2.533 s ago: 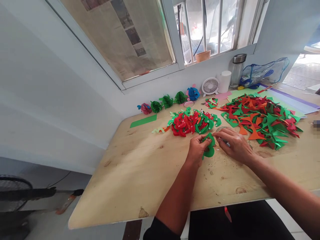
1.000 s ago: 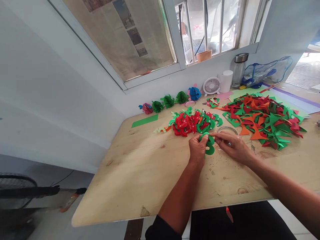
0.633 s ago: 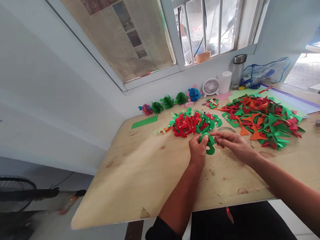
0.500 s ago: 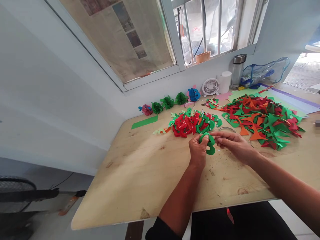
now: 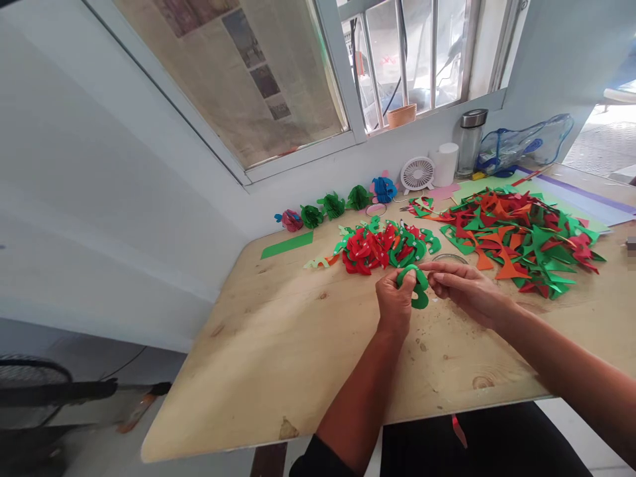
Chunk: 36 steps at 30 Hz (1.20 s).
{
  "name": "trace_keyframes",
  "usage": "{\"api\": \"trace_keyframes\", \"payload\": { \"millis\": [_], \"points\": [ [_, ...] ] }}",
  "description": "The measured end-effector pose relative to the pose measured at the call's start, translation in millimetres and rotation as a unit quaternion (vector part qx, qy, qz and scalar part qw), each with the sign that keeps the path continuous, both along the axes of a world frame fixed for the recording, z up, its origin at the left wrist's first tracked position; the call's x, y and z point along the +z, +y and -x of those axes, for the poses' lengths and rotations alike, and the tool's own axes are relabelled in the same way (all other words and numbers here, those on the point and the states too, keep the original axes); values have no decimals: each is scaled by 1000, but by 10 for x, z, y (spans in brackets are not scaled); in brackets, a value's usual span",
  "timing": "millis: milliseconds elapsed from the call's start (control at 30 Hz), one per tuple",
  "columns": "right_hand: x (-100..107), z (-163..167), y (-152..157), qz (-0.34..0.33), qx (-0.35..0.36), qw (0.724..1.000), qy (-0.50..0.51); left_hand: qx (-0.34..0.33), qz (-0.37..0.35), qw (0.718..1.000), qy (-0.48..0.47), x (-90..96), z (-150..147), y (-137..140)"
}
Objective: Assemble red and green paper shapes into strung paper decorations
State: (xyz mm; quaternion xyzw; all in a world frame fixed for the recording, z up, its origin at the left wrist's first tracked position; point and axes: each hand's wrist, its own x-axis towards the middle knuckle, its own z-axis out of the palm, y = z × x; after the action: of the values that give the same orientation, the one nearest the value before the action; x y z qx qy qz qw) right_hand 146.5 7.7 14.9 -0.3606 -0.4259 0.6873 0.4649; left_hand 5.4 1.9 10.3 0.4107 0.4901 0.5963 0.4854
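My left hand point(image 5: 395, 299) is closed on a curled green paper cutout point(image 5: 421, 299), its thumb pressed on the front and part of the paper hidden behind the fingers. The index fingertip of my right hand point(image 5: 464, 288) touches the cutout's upper right edge. Its thumb and other fingers are drawn together beside the cutout; anything between them is too small to make out. Just beyond my hands lies a pile of red and green curved paper cutouts point(image 5: 370, 250) with small pale squares on them. A clear ring-shaped item point(image 5: 450, 258) sits partly behind my right hand.
Red, orange and green paper scraps point(image 5: 527, 238) are heaped on the right of the wooden table point(image 5: 278, 331). Along the wall stand folded paper ornaments point(image 5: 332, 205), a small white fan point(image 5: 417, 175), a white cylinder point(image 5: 446, 164) and a glass bottle point(image 5: 470, 142). A green strip point(image 5: 287, 244) lies at left.
Both hands stay at nearly the same spot with the green paper cutout still in my left hand. The camera view has shifted slightly.
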Motion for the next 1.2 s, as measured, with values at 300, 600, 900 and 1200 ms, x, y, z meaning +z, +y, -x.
{"api": "trace_keyframes", "payload": {
  "millis": [300, 600, 900, 1200],
  "points": [
    [-26, -61, 58, -16, -49, 998, -28, -30, 1, 999, 25, -13, 3, -22],
    [-26, -19, 54, -74, -57, 988, -120, -74, -48, 988, 130, -63, 26, -34],
    [-6, -20, 43, -97, -47, 975, -193, -94, -35, 986, 130, -47, 18, -41],
    [-16, -30, 66, -75, -58, 981, -171, -120, 32, 992, -5, 17, 1, -28]
  ]
}}
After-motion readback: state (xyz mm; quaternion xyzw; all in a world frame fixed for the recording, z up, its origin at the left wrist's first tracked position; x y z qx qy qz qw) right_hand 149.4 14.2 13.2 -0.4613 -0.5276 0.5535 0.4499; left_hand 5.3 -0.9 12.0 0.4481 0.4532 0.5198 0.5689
